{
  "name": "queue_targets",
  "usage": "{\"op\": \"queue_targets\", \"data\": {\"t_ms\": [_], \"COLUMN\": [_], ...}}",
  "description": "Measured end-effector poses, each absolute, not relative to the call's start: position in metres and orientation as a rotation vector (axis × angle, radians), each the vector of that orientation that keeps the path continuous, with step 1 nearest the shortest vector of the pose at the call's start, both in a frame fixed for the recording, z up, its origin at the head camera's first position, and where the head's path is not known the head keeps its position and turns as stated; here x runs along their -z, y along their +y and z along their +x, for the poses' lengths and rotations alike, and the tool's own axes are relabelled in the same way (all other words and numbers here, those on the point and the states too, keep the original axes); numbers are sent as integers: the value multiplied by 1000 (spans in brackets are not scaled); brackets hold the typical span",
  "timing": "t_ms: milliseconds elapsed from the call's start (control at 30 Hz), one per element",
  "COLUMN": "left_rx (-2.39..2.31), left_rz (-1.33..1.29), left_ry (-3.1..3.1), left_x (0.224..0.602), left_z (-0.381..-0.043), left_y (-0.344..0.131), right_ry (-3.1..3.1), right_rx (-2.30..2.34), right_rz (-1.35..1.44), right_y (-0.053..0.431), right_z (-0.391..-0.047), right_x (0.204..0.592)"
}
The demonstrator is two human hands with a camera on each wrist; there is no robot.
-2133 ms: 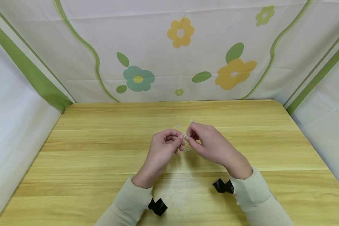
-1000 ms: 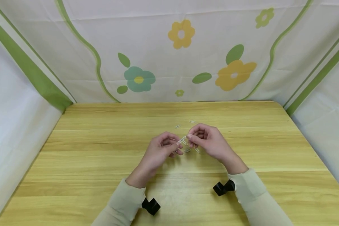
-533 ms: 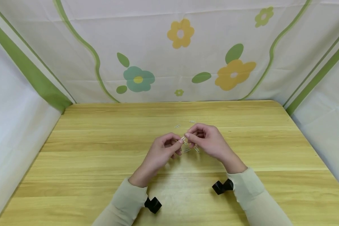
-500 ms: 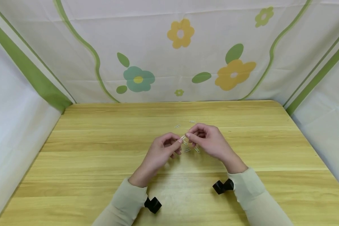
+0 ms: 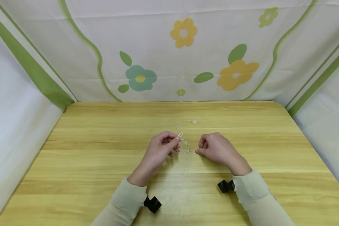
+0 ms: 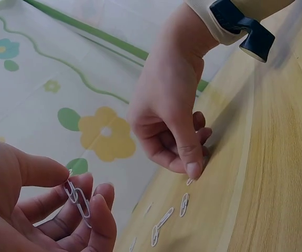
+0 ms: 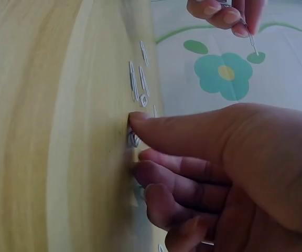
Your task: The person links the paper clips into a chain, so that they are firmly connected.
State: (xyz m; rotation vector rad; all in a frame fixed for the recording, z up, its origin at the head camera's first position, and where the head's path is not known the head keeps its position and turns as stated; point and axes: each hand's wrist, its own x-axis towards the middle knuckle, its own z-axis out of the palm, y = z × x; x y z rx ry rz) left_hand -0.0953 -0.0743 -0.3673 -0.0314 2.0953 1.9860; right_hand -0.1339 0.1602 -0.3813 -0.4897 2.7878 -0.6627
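Between thumb and fingers, my left hand [image 5: 159,150] pinches linked white paper clips [image 6: 76,195], one end sticking up past the fingertips in the head view. My right hand [image 5: 218,149] is down at the tabletop to the right, its thumb and curled fingers at a single paper clip [image 5: 196,147]. In the right wrist view that clip [image 7: 134,139] shows beside the thumb tip, partly hidden. Between the hands lie more loose paper clips [image 5: 187,150], one of them close to the left fingertips.
Farther back on the wooden table [image 5: 101,157] lie two more paper clips, one [image 5: 179,126] beyond the left hand and another [image 5: 193,121] to its right. A white flowered curtain [image 5: 164,56] hangs behind the table. Each wrist wears a black camera mount [image 5: 153,204].
My right hand has left the clips at my left hand and moved right and down to the clip on the table. My left hand stays nearly in place, still holding the linked paper clips.
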Motion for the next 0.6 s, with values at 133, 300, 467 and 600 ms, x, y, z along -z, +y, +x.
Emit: {"op": "queue_targets", "data": {"t_ms": [133,300,467,600], "left_rx": [-1996,-2002,-2014,-2019], "left_rz": [-45,-72,-84,-85], "left_ry": [2079,2068,2061,2056], "left_x": [368,368,368,369], "left_z": [-95,-95,-95,-94], "left_y": [-76,-78,-77,-76], "right_ry": [2775,2756,2746,2736], "right_rx": [633,613,622,694], "right_rz": [-487,-490,-526,-568], "right_y": [159,157,159,161], "right_z": [-134,-133,-132,-133], "right_x": [381,380,380,379]}}
